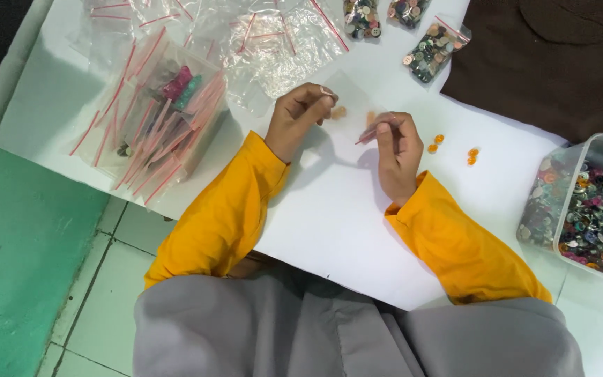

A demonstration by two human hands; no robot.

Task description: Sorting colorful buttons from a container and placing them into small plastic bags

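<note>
Pinching the two sides of a small clear zip bag [352, 112] near the centre of the frame, the left hand [300, 119] and the right hand [396, 150] each have their fingertips pressed together on the plastic. The left takes the bag's upper left edge, the right its red-striped edge. A few orange buttons show faintly through the bag.

Just right of the right hand, four loose orange buttons [453, 146] lie on the white table [329, 209], apart from the bag.

At the right edge stands a clear tub [584, 202] full of mixed buttons. Along the top edge lie three filled button bags [403, 28]. In the upper left sits a clear container of empty red-striped bags [162, 112], with more loose bags spread beside it.
</note>
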